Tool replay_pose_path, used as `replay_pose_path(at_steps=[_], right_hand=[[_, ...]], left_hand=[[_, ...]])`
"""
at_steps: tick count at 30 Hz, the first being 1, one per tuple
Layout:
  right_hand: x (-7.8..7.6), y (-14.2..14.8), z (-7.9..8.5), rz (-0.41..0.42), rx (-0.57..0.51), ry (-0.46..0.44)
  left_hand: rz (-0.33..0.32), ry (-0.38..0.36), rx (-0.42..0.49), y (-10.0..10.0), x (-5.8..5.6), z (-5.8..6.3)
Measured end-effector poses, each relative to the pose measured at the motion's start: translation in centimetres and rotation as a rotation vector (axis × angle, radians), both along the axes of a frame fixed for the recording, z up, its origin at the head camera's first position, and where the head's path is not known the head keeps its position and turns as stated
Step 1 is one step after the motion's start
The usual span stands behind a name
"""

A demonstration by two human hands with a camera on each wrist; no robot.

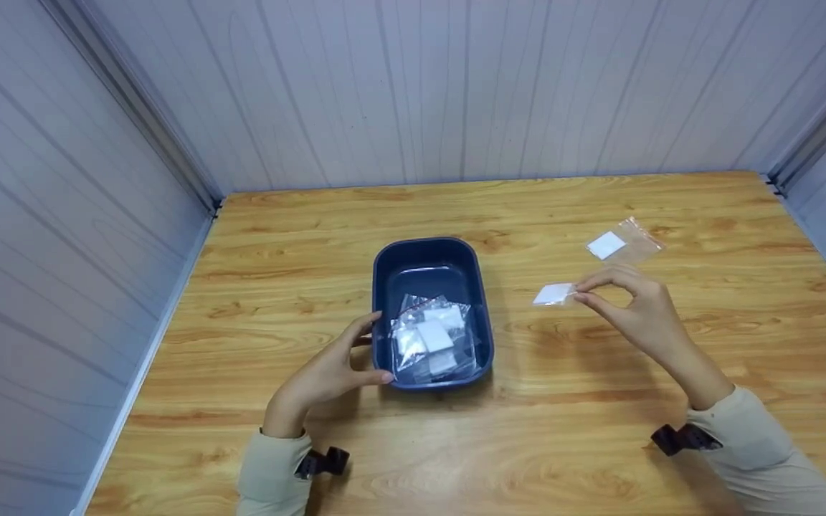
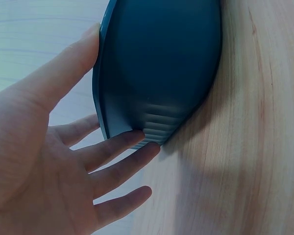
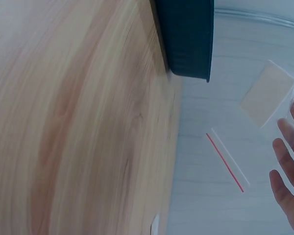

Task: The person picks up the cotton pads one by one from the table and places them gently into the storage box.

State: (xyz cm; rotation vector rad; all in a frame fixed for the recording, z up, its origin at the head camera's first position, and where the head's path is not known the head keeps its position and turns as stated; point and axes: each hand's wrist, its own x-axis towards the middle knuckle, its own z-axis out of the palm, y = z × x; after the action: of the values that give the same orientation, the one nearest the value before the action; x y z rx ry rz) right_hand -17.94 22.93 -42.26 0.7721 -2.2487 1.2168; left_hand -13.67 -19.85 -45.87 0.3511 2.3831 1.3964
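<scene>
Pale wall panels (image 1: 420, 93), closing off the far side and both flanks. Yellow-brown wood-grain tabletop (image 1: 298, 244), reaching to the foot of the panels. Dark blue rectangular tub (image 1: 431, 254), rounded at the corners, standing upright near the middle of the tabletop. Pale sleeves (image 1: 273, 466), entering from the near edge, one on each side.

Left hand (image 1: 327, 369), at the tub's left side: fingers spread and nearly straight, thumb and forefinger touching the rim. Right hand (image 1: 646, 312), above the tabletop, right of the tub: thumb and forefinger pinching one edge of a clear zip bag (image 1: 553, 294); remaining fingers slightly apart in the right-wrist view.

Overlapping bags (image 1: 413, 344), heaped in the near half of the tub; exact count impossible to tell. Second zip bag (image 1: 642, 242), flat on the tabletop beyond the right hand. Pinched bag, between hand and tub, apart from the tub wall.

Black wrist devices (image 1: 323, 462), one at each cuff. White flat inserts (image 1: 606, 245), one in each single bag, several in the heap. Thin red line (image 3: 225, 162), near the right hand in the right-wrist view.
</scene>
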Motion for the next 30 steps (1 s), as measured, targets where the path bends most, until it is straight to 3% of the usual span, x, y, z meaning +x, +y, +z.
replay_pose_path(at_steps=[30], right_hand=[[-0.8, -9.0, -0.5, 0.225, -0.09, 0.019]], left_hand=[[0.003, -0.005, -0.007, 0.0, 0.0, 0.1]])
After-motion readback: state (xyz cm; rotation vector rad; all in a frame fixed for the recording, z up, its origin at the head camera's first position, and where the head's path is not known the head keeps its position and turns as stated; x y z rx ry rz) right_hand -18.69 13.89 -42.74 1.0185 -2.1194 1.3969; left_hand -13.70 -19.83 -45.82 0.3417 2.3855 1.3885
